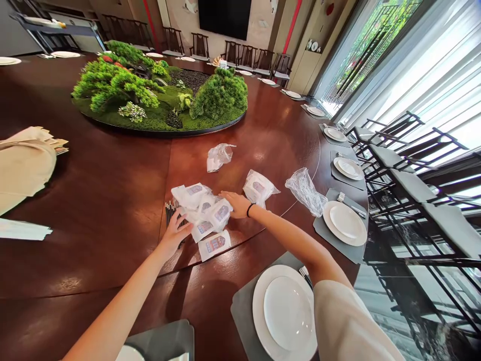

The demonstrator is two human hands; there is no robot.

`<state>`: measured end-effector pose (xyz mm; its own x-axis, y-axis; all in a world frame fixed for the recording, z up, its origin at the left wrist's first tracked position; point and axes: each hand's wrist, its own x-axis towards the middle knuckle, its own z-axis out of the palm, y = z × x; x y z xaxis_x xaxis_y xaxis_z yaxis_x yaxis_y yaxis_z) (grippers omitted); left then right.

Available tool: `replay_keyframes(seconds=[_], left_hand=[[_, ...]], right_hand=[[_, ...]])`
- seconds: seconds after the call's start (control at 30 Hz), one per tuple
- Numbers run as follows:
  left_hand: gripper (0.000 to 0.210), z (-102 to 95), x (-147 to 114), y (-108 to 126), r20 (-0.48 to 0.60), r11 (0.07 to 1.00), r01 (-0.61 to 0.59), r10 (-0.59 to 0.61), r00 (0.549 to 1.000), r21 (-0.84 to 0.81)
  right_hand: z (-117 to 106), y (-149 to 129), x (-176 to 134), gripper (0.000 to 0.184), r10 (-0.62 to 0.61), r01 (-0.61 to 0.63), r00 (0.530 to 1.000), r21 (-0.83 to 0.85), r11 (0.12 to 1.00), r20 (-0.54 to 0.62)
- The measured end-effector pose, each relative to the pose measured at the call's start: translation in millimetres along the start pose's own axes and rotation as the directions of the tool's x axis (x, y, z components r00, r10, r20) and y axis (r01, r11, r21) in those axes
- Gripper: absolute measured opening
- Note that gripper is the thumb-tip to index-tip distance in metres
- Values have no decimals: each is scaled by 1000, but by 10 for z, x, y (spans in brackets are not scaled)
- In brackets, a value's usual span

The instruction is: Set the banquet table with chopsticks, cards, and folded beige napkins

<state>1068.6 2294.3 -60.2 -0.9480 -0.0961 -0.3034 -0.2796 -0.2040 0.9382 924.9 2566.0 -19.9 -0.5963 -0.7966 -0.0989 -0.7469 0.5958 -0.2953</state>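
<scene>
Pile of white packets (pixel 206 208) between hands (pixel 239 204)

Far half of dark wooden table (pixel 112 185): one green miniature landscape (pixel 161 105) — dark gravel (pixel 191 79) toward the rear. Left edge: beige stack (pixel 26 163), material unclear. Along the right rim: white plates (pixel 289 313), in stacked pairs — on grey placemats (pixel 242 301). Right side: grey-seated chairs (pixel 387 156), near a sheer curtain (pixel 421 80). Far wall (pixel 180 20): black screen (pixel 225 19), above a row of dark chairs (pixel 200 46). Upper left: trolley (pixel 77 29).
</scene>
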Motion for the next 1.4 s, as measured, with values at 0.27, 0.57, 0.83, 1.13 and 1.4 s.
replay_keyframes(seconds=[0.27,0.57,0.83,1.13,1.4], left_hand=[[62,-1,-443,-276,-111,990,97,-86,990,106],[49,-415,-1391,-611,-214,969,114,-66,975,218],[28,234,-1566,-1027,147,767,-185,119,982,615],[51,572,-1283,-1212,394,320,-451,230,890,833],[61,499,-971,-1385,438,104,-464,202,876,880]], right_hand=[[736,-185,194,82,47,-26,992,-177,984,117],[385,-164,297,45,-99,199,947,-318,927,304],[-243,-495,516,14,-94,191,961,-377,906,259],[-1434,-884,405,15,-187,138,966,-256,957,-177],[-1997,-363,469,13,187,104,661,335,936,-727]])
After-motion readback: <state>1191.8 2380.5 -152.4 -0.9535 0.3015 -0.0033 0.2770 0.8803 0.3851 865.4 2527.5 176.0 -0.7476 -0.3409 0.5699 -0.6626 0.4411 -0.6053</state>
